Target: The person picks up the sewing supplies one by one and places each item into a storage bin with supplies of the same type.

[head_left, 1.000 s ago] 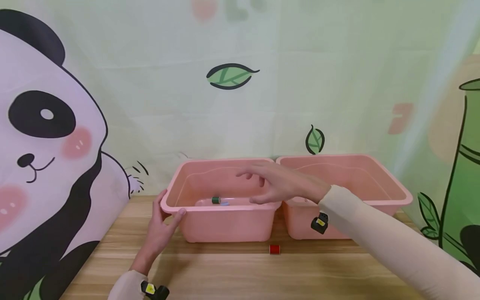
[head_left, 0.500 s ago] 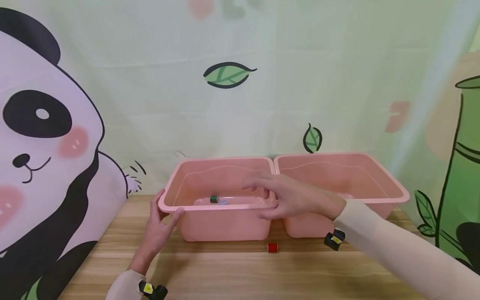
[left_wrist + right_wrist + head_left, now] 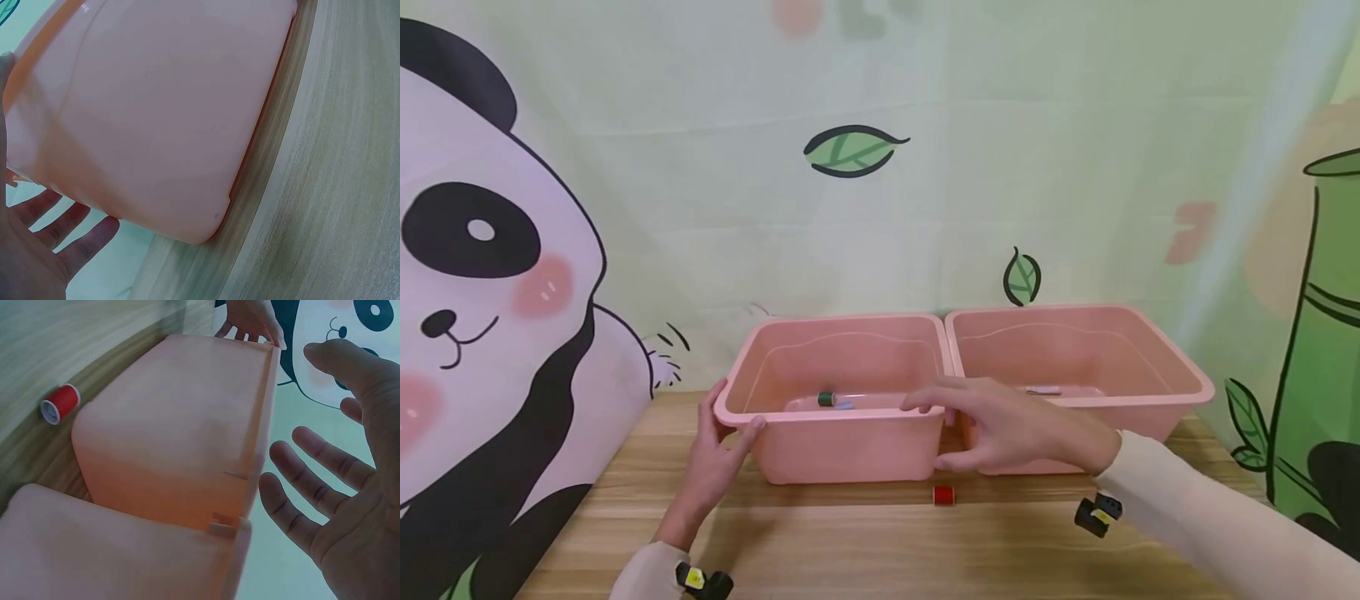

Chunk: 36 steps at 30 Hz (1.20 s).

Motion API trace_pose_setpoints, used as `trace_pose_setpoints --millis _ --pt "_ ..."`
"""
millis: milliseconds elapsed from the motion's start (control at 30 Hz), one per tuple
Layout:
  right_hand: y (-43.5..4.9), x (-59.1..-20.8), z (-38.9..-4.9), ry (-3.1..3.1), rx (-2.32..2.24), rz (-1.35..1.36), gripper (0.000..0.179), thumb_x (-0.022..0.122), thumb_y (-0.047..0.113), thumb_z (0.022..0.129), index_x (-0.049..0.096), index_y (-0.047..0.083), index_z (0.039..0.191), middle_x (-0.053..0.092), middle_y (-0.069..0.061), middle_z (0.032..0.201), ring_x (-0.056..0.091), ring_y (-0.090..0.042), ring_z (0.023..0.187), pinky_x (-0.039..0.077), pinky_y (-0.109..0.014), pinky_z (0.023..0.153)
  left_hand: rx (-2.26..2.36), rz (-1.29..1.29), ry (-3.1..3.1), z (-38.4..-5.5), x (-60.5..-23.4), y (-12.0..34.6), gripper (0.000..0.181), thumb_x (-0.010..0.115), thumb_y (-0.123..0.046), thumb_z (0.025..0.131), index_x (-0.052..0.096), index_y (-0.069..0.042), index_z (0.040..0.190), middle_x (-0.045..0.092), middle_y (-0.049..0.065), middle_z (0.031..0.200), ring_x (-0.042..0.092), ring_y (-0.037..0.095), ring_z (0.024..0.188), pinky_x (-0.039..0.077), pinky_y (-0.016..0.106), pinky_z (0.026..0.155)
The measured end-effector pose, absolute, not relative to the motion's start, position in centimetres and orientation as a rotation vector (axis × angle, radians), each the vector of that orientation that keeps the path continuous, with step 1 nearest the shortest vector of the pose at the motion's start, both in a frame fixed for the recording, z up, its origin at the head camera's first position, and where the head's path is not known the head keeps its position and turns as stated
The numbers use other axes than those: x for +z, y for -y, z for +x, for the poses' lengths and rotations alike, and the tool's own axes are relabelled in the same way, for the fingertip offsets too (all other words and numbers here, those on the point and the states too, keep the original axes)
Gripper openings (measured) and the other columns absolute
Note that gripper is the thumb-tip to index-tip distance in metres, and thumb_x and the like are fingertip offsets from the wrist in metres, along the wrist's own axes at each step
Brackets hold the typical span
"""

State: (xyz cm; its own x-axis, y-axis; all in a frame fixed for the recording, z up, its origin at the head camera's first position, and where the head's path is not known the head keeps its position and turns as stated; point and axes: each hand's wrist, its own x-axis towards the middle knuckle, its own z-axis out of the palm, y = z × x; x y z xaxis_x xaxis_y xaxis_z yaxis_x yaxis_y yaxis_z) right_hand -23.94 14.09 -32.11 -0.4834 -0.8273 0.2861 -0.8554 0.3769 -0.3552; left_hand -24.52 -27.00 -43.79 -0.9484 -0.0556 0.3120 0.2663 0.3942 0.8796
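My left hand (image 3: 718, 458) holds the front left corner of the left pink plastic bin (image 3: 850, 450), thumb at the front rim and fingers along the side. In the left wrist view those fingers (image 3: 94, 244) rest against the bin's wall. My right hand (image 3: 1011, 425) hovers before the gap between the two bins, its fingers spread and nothing in it. Below it, on the wooden table, lies a red thread spool (image 3: 943, 496), also seen in the right wrist view. Inside the left bin are a green thread spool (image 3: 826, 399) and a small light-blue piece (image 3: 845, 406).
A second pink bin (image 3: 1120, 402) stands to the right, close beside the first. It contains a small pale flat object (image 3: 1043, 390), too small to identify. Behind both bins hangs a printed cloth (image 3: 737, 208) with a panda and leaves. The wooden table (image 3: 850, 550) extends in front.
My right hand has moved down and to the right, from over the left bin to in front of the gap. My left hand stays at its corner. The view has shifted slightly.
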Motion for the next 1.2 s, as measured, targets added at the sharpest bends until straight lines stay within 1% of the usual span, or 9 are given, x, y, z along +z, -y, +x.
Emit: trace_pose_setpoints --millis 100,233,433,633,700,833,933,1100,1200 --pt "-14.3 -32.7 -23.7 2.565 0.687 1.540 0.061 0.079 0.042 0.089 0.054 0.032 0.144 0.061 0.013 0.123 0.056 -0.008 0.090 0.052 -0.026 0.072 -1.570 -0.173 2.374 -24.5 -43.8 27.0 0.085 0.068 -0.035 0.100 0.011 -0.029 0.163 0.036 0.012 0.160 0.047 0.028 0.129 0.047 0.013 0.090" --pt "-14.5 -33.3 -23.5 2.573 0.675 1.531 0.061 0.079 0.043 0.090 0.054 0.032 0.144 0.060 0.013 0.122 0.055 -0.008 0.087 0.052 -0.026 0.069 -1.571 -0.174 2.374 -24.5 -43.8 27.0 0.086 0.068 -0.035 0.101 0.010 -0.028 0.163 0.034 0.012 0.161 0.047 0.028 0.129 0.047 0.014 0.091" --pt "-15.0 -34.4 -23.0 2.638 0.696 1.498 0.060 0.079 0.039 0.090 0.055 0.036 0.144 0.058 0.014 0.130 0.051 -0.006 0.088 0.050 -0.023 0.069 -1.573 -0.183 2.374 -24.5 -43.8 27.0 0.086 0.067 -0.034 0.101 0.009 -0.028 0.164 0.034 0.012 0.161 0.047 0.027 0.129 0.047 0.014 0.091" --pt "-15.2 -36.1 -22.9 2.658 0.768 1.522 0.056 0.077 0.046 0.091 0.059 0.029 0.141 0.059 0.013 0.129 0.054 -0.004 0.084 0.052 -0.021 0.065 -1.565 -0.178 2.384 -24.5 -43.9 27.0 0.085 0.067 -0.038 0.100 0.010 -0.029 0.163 0.035 0.010 0.160 0.047 0.027 0.129 0.047 0.013 0.090" --pt "-15.4 -36.6 -23.0 2.674 0.790 1.525 0.055 0.077 0.046 0.091 0.059 0.030 0.140 0.060 0.014 0.126 0.054 -0.003 0.085 0.052 -0.021 0.066 -1.564 -0.175 2.386 -24.6 -43.9 27.0 0.085 0.067 -0.039 0.100 0.010 -0.030 0.163 0.035 0.010 0.160 0.047 0.027 0.129 0.047 0.013 0.090" --pt "-15.5 -37.7 -23.1 2.697 0.827 1.535 0.052 0.079 0.038 0.091 0.059 0.032 0.139 0.060 0.015 0.120 0.054 -0.004 0.087 0.052 -0.020 0.071 -1.555 -0.173 2.388 -24.6 -43.9 27.0 0.085 0.067 -0.040 0.100 0.010 -0.030 0.163 0.035 0.010 0.160 0.047 0.027 0.128 0.047 0.013 0.090" --pt "-15.4 -38.6 -23.3 2.673 0.823 1.566 0.051 0.080 0.032 0.090 0.060 0.031 0.137 0.061 0.015 0.117 0.054 -0.004 0.088 0.053 -0.022 0.073 -1.549 -0.173 2.388 -24.6 -43.9 27.1 0.085 0.067 -0.039 0.100 0.010 -0.029 0.163 0.036 0.010 0.159 0.047 0.027 0.128 0.047 0.013 0.090" --pt "-15.4 -40.1 -23.6 2.666 0.784 1.589 0.048 0.078 0.037 0.092 0.062 0.027 0.135 0.062 0.013 0.119 0.059 -0.008 0.090 0.054 -0.025 0.079 -1.553 -0.171 2.386 -24.6 -43.9 27.1 0.084 0.067 -0.039 0.100 0.011 -0.030 0.163 0.036 0.010 0.159 0.047 0.027 0.128 0.047 0.014 0.091" --pt "-15.4 -40.9 -23.8 2.701 0.760 1.562 0.049 0.078 0.039 0.092 0.064 0.022 0.135 0.062 0.011 0.119 0.062 -0.013 0.090 0.054 -0.026 0.080 -1.554 -0.174 2.383 -24.7 -43.9 27.1 0.084 0.067 -0.038 0.100 0.012 -0.029 0.163 0.036 0.010 0.159 0.047 0.027 0.127 0.047 0.015 0.091"
